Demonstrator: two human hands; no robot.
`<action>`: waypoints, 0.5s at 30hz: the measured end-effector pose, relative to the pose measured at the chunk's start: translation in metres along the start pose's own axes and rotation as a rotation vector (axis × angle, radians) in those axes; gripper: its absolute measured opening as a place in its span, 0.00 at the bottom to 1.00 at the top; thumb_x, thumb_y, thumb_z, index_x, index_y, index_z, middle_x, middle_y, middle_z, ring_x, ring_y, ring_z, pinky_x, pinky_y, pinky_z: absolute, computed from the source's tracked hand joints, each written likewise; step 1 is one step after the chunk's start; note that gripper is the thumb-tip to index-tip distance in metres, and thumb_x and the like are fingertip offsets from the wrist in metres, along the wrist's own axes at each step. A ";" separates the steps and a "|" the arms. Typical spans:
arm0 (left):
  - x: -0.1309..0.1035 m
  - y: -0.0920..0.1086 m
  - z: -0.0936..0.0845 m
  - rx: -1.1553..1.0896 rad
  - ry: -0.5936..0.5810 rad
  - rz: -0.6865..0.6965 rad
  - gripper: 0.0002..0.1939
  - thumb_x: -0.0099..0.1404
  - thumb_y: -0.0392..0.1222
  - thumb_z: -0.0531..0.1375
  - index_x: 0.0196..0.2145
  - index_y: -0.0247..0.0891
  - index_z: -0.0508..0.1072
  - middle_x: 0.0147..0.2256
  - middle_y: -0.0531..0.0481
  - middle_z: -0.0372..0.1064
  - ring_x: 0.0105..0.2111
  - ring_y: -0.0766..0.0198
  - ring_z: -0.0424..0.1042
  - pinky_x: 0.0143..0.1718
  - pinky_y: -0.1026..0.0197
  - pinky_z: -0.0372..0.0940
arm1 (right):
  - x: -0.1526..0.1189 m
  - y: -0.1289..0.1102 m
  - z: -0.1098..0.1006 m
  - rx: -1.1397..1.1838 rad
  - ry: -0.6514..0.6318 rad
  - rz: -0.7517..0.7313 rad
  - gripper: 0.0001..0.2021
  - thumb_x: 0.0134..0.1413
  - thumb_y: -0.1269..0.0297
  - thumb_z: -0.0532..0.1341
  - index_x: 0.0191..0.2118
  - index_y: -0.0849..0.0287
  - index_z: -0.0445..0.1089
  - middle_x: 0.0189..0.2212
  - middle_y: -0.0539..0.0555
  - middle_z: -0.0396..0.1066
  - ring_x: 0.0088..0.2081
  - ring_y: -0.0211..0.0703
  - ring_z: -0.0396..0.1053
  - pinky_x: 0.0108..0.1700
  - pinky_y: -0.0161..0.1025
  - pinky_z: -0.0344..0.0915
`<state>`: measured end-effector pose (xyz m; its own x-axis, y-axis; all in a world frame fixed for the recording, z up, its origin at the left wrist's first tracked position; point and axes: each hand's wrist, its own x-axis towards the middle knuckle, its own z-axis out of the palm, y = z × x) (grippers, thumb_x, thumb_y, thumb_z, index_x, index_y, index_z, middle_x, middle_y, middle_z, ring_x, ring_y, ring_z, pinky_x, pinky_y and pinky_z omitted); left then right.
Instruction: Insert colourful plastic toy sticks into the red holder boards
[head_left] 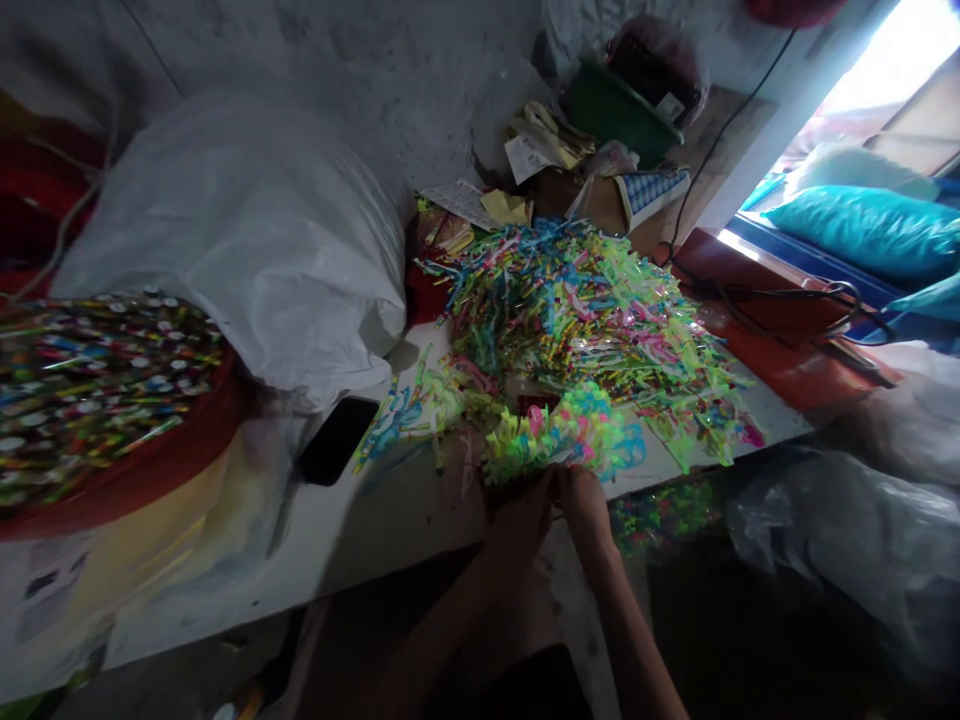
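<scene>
A bunch of small neon-green, pink and blue plastic pieces (pixel 559 435) lies at the table's front edge, directly beyond my hands. My left hand (pixel 521 510) is dark and blurred, its fingers bent in against the near side of the bunch. Touching it, my right hand (pixel 585 495) has its fingers closed at the same spot; what is between them is too small and dim to make out. Behind the bunch rises a large heap of thin colourful plastic sticks (pixel 585 310). Some loose blue and green ones (pixel 405 415) lie left of it.
A black phone (pixel 337 440) lies on the white table (pixel 360 530). At the left, a red tub (pixel 165 450) full of sticks stands before a big white sack (pixel 262 240). Papers (pixel 461 200), a green bin (pixel 622 110), cables (pixel 787 293) and clear plastic bags (pixel 847 540) surround the heap.
</scene>
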<state>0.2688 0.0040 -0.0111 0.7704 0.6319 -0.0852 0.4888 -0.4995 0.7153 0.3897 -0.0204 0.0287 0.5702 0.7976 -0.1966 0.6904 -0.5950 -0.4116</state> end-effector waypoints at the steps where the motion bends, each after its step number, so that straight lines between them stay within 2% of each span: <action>1: 0.001 0.000 0.000 0.010 0.000 0.003 0.29 0.67 0.39 0.46 0.64 0.39 0.45 0.54 0.41 0.63 0.46 0.55 0.70 0.47 0.55 0.63 | 0.001 -0.001 -0.001 -0.013 -0.009 0.010 0.20 0.60 0.64 0.47 0.30 0.64 0.74 0.24 0.62 0.74 0.27 0.41 0.71 0.25 0.32 0.54; 5: 0.001 -0.003 0.002 -0.007 -0.007 -0.010 0.29 0.66 0.39 0.47 0.64 0.37 0.45 0.51 0.41 0.66 0.44 0.58 0.71 0.46 0.58 0.63 | -0.002 -0.003 -0.005 -0.054 -0.067 0.037 0.19 0.59 0.65 0.48 0.29 0.63 0.75 0.26 0.62 0.76 0.27 0.41 0.72 0.23 0.32 0.52; 9: -0.002 -0.005 0.001 -0.045 -0.013 -0.013 0.28 0.66 0.38 0.46 0.63 0.37 0.46 0.46 0.43 0.70 0.43 0.59 0.71 0.45 0.59 0.63 | -0.008 -0.005 -0.010 -0.053 -0.039 0.026 0.18 0.59 0.67 0.49 0.32 0.63 0.75 0.29 0.62 0.76 0.29 0.42 0.72 0.24 0.32 0.52; 15: -0.003 -0.007 0.000 -0.050 -0.014 -0.029 0.28 0.66 0.38 0.47 0.62 0.31 0.46 0.45 0.42 0.71 0.41 0.58 0.72 0.44 0.58 0.64 | -0.009 -0.013 -0.013 0.041 -0.064 0.015 0.21 0.60 0.67 0.46 0.26 0.63 0.74 0.24 0.60 0.75 0.27 0.39 0.71 0.25 0.31 0.54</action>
<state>0.2628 0.0052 -0.0161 0.7620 0.6371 -0.1161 0.4902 -0.4503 0.7463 0.3818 -0.0209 0.0475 0.5496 0.7944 -0.2587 0.6625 -0.6030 -0.4444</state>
